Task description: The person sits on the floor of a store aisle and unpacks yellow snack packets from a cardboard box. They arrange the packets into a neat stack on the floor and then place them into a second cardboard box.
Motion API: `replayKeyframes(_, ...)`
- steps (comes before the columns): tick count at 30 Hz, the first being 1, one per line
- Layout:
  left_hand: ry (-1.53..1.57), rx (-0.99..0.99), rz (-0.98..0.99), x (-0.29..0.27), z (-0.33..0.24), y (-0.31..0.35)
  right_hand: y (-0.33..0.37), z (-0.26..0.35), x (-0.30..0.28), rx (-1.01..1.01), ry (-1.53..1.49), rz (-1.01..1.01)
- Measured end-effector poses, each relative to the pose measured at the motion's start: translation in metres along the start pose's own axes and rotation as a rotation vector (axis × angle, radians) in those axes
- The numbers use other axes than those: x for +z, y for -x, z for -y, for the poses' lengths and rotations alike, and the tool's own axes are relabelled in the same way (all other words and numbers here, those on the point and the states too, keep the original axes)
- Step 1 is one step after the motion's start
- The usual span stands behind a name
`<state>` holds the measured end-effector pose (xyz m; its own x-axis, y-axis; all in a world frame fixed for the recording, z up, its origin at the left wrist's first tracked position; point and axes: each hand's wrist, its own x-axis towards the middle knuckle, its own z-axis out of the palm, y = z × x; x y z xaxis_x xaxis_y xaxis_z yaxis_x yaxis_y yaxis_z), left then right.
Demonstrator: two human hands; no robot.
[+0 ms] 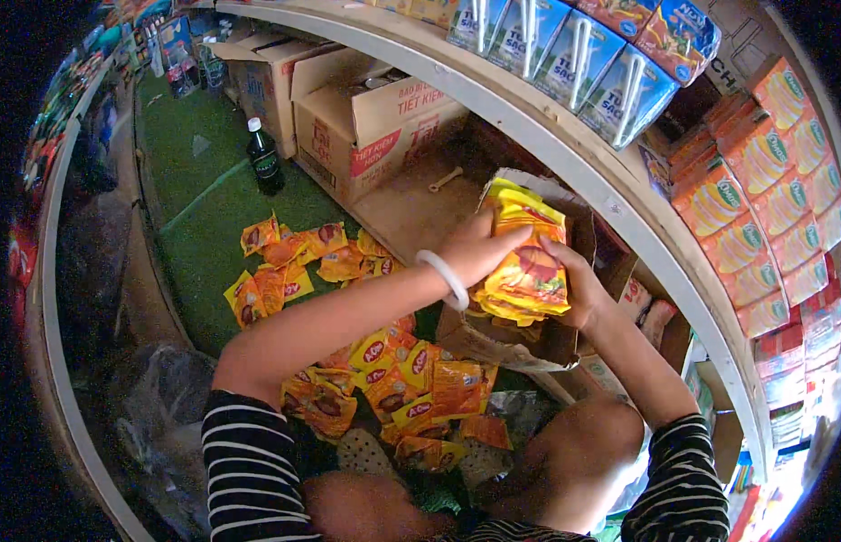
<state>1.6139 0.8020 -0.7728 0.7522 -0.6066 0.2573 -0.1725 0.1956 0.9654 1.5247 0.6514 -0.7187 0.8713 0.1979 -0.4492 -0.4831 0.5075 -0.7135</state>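
Note:
A thick stack of yellow-orange seasoning packets (529,262) is gripped between both my hands over an open cardboard box (511,350). My left hand (479,248), with a white band round its wrist, holds the stack's left side, thumb across the top packet. On the right side my right hand (574,285) presses the stack, fingers partly hidden behind it. Several more packets lie in the box beneath. Loose packets of the same kind (420,384) are spread over the green floor between my feet, and another group (294,253) lies farther left.
A dark bottle with a white cap (264,161) stands on the green floor (190,181). Open cardboard boxes (344,149) line the far side. A shelf edge (619,212) curves above the box, bearing milk cartons (565,68) and stacked orange boxes (755,181). Clear plastic (168,406) lies at left.

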Motion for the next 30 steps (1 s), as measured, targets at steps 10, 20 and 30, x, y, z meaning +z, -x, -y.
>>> replayKeyframes(10,0.272,-0.577,-0.372,-0.075,0.033,0.046,-0.075,-0.060,-0.091,0.116,0.060,-0.077)
replayKeyframes(20,0.238,-0.724,-0.190,-0.027,0.061,0.112,-0.101,-0.071,-0.077,-0.106,0.218,-0.225)
replayKeyframes(30,-0.166,-0.235,0.093,0.018,0.071,0.129,-0.113,-0.069,-0.059,0.004,0.259,-0.421)
